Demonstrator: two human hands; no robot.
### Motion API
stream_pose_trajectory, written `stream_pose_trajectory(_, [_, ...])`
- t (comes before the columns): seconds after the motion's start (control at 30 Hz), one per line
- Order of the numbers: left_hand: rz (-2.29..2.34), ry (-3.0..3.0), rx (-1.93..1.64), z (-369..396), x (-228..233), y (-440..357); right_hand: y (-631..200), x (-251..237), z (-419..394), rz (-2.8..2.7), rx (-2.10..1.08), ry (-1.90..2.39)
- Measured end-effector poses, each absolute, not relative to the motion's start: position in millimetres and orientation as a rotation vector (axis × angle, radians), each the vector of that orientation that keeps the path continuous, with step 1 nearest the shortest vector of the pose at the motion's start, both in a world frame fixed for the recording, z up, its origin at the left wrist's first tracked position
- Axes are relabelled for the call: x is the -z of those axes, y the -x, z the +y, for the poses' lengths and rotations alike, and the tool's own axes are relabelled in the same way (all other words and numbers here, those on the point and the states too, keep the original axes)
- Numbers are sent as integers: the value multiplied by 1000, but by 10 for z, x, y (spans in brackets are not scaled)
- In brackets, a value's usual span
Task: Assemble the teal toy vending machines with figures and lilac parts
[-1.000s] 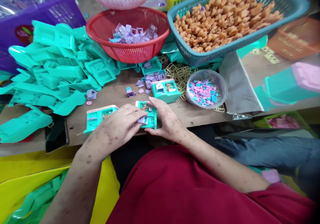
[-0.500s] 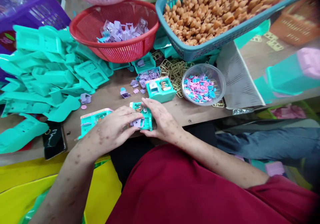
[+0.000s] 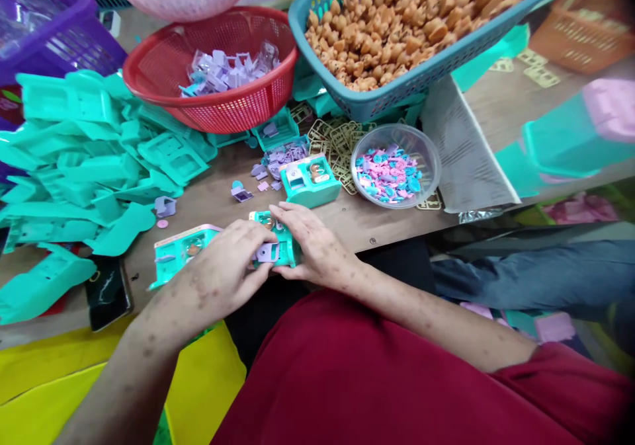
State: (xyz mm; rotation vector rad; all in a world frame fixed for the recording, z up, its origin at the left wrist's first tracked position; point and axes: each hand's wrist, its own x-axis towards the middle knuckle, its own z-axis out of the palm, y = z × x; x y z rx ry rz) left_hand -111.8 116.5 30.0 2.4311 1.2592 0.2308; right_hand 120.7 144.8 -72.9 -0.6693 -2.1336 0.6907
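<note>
At the table's front edge, my right hand is wrapped round a small turquoise plastic toy housing, thumb below and fingers above. My left hand pinches a lilac plastic part between thumb and fingers, against the housing's open face. Whether the part is seated there I cannot tell. A similar turquoise toy unit lies left of my left hand, partly covered by it. Another turquoise unit, with a clear dome over something brown, stands just beyond my right hand.
A turquoise shell heap fills the left, with a phone near it. Behind stand a red basket of lilac parts and a blue basket of brown pieces. A clear tub holds small pink and blue parts; a cardboard piece stands right.
The camera view has shifted a little. Both hands stay at the housing; the lilac part is still pinched against it, and the housing appears slightly turned.
</note>
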Motion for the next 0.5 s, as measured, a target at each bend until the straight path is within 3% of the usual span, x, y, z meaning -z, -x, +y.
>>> stream_pose_trajectory(0.5, [1107, -2637, -151, 1293, -325, 1115, -1193, 787, 1464, -2125, -660, 695])
